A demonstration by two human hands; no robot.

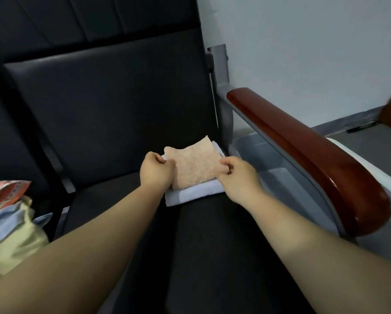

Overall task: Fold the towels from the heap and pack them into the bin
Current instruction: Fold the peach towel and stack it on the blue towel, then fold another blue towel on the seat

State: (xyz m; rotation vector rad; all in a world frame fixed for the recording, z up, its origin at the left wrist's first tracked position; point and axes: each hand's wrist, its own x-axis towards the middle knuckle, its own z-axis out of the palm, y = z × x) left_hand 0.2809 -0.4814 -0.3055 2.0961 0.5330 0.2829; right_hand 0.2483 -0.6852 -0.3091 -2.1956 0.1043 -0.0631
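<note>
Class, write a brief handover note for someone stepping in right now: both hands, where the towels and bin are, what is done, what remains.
Left hand: pinches the left edge of the peach towel. Right hand: pinches its right edge.
Peach towel lies on a folded white towel on the seat. Bin right of the seat; no towel visible inside. Unfolded heap at left.
Done: white towel folded. Left: finish peach, pack both, fold the heap.

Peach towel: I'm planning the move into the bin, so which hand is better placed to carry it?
Probably the right hand: it pinches the peach towel on the side nearest the bin, which sits right of the seat. The left hand holds the far side and would cross over.
</note>
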